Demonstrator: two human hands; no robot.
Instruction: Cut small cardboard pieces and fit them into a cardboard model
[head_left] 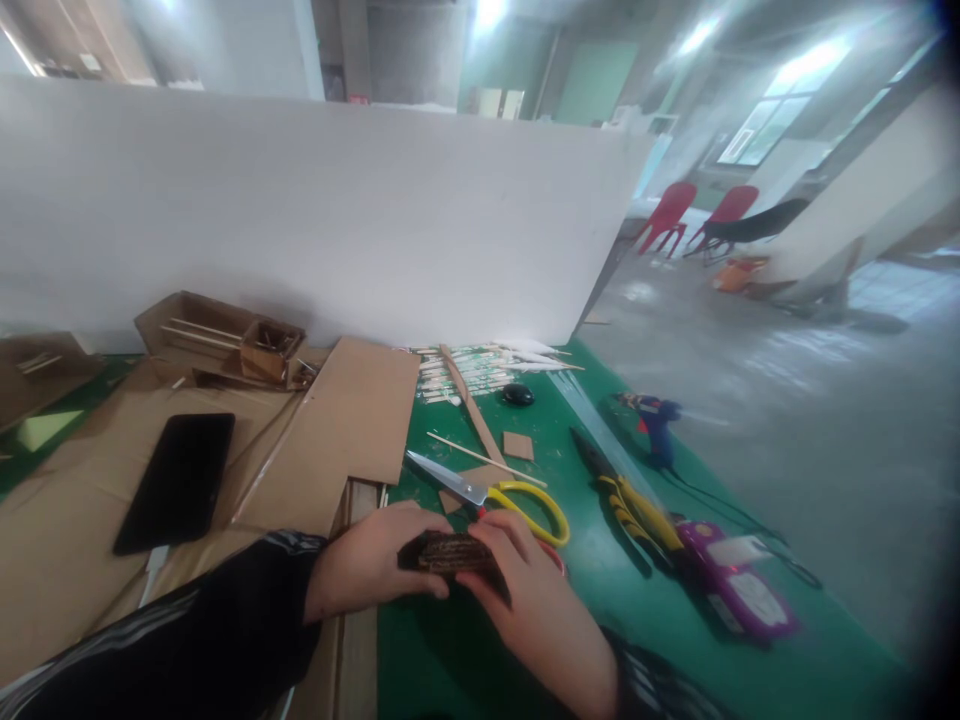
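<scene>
A small dark brown, rough-textured block (pixel 454 552) is held between both hands, low in the middle of the head view. My left hand (pixel 379 560) grips its left end between thumb and fingers. Around the right end are the fingers of my right hand (pixel 525 590). Just beyond the hands lie scissors with yellow handles (pixel 551 510), their blades pointing up and left. Part of a red handle shows behind my right hand. A thin wooden stick (pixel 487 459) and a small cardboard square (pixel 518 446) lie past the scissors.
Cardboard sheets (pixel 360 400), a black phone (pixel 178 480) and an open cardboard box (pixel 202 335) are on the left. Pliers (pixel 637 510), a blue glue gun (pixel 656 425) and a purple device (pixel 739 585) lie right. A white panel (pixel 322 220) stands behind the green table (pixel 450 660).
</scene>
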